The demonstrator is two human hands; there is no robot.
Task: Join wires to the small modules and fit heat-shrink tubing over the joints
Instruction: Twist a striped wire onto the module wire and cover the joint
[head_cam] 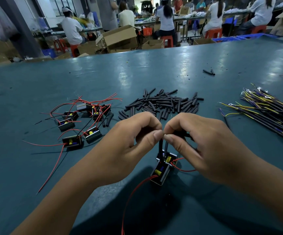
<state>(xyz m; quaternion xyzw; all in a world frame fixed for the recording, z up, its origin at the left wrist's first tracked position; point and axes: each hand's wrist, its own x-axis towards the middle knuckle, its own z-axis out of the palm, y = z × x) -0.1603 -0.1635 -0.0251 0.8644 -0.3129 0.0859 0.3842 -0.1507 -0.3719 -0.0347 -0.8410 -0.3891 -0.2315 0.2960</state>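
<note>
My left hand [134, 136] and my right hand [198, 141] meet fingertip to fingertip above the green table [154, 68], both pinching the tops of black wires [163, 147]. The wires run down to two small black modules [162, 167] with yellow parts and red leads, lying between my wrists. A black tube shows in my right hand's fingers. A pile of black heat-shrink tubes [164, 103] lies just beyond my hands. Several more modules [79, 126] with red and black wires lie at the left.
A bundle of yellow, purple and black wires [269, 112] with ring terminals lies at the right. Two stray tube pieces [208, 72] sit farther back. Beyond the table's far edge are cardboard boxes [120, 38], red stools and seated people at other benches.
</note>
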